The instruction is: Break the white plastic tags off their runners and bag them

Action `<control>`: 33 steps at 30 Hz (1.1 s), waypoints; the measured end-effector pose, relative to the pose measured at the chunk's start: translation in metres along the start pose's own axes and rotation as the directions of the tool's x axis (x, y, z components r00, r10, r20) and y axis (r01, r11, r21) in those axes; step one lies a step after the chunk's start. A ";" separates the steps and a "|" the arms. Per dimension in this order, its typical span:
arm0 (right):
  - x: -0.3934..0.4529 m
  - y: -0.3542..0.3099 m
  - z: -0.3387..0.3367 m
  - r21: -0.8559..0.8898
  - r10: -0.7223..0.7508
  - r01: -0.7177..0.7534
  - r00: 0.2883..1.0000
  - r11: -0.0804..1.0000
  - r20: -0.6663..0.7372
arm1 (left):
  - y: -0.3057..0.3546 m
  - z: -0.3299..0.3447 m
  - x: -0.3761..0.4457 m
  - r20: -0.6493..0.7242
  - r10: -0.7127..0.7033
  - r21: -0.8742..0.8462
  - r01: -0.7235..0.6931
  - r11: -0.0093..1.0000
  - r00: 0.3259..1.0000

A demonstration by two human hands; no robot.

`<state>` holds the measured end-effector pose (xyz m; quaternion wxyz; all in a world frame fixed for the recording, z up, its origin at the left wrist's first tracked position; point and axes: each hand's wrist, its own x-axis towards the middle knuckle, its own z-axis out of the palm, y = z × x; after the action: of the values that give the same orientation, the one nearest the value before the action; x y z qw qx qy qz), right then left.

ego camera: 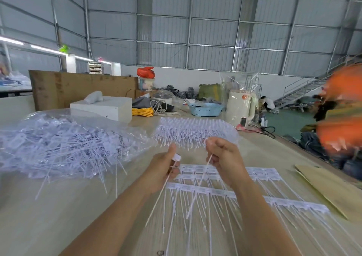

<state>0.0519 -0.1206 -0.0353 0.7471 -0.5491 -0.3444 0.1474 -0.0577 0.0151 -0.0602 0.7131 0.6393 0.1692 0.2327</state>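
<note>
Left hand point(164, 169), right hand point(225, 157) each pinch thin long-tailed white tag point(197, 185).

Factory/warehouse floor: corrugated metal walls point(213, 30) on steel framing, metal staircase point(301, 91), long worktable point(58, 216) (bulk bag of plastic tags point(64, 142), clutter behind).

White tags point(205, 189), blue perforated basket point(205, 109), yellow cord point(142, 111), orange bag point(146, 72).

We see a grey corrugated metal wall point(195, 30) far beyond the hands, a pale worktable point(58, 206) beneath them, a metal staircase point(305, 89) off to their right.
</note>
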 end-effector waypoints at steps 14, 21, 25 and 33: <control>-0.005 0.022 0.023 -0.250 -0.102 0.092 0.994 0.964 -0.025 | 0.011 0.030 -0.021 0.083 0.072 0.168 -0.085 0.982 0.994; 0.005 0.049 -0.006 -0.888 -0.040 -0.016 0.998 0.460 -0.039 | 0.086 -0.041 -0.039 -0.094 0.099 0.342 -0.061 0.938 0.991; -0.001 0.059 -0.007 -0.939 0.152 -0.052 0.988 0.340 0.001 | 0.106 -0.105 -0.046 -0.255 0.198 -0.166 -0.244 0.955 0.947; -0.009 0.074 0.019 -0.998 0.064 0.024 0.998 0.059 0.028 | 0.073 -0.184 -0.032 -0.453 0.361 0.827 0.232 0.513 0.815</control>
<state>0.0439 -0.0861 -0.1038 0.1533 -0.9115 -0.3680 -0.1013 -0.1923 0.1560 -0.0127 0.2069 0.8091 0.4420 0.3275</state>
